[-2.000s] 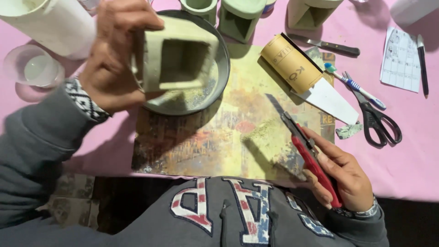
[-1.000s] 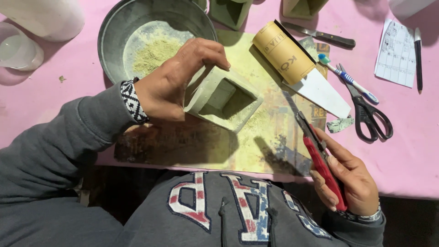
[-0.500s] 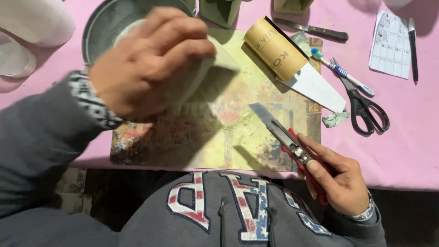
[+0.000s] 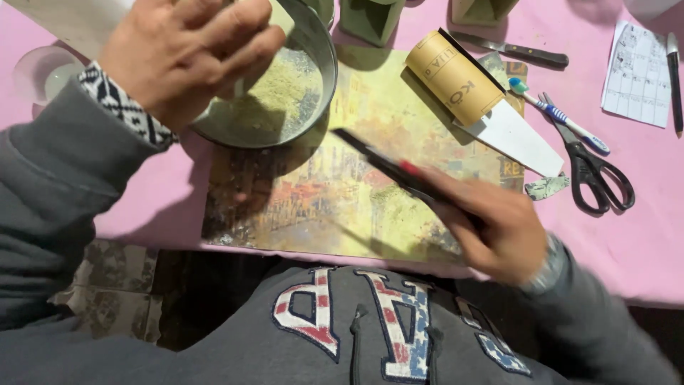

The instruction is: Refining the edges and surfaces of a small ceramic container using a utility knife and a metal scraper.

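My left hand (image 4: 185,60) hovers over a round metal bowl (image 4: 326,85) that holds yellow-green powder (image 4: 285,93). Its fingers are curled around a pale green square block, almost wholly hidden beneath the hand; only a pale edge (image 4: 283,16) peeks out. My right hand (image 4: 495,228) grips a red-handled utility knife (image 4: 385,167), blurred by motion. The blade points up and left over a colourful printed mat (image 4: 370,100) on the pink table.
A roll of tan sandpaper (image 4: 456,78) lies at the mat's upper right. Black scissors (image 4: 598,178), a toothbrush (image 4: 563,121), a table knife (image 4: 513,50), a printed paper (image 4: 634,68) and a pen (image 4: 673,71) lie to the right. More green blocks (image 4: 370,18) stand at the top. A clear cup (image 4: 39,71) is far left.
My left hand carried the green block from above the mat up and left to over the bowl. My right hand swung the knife from the mat's lower right toward its middle.
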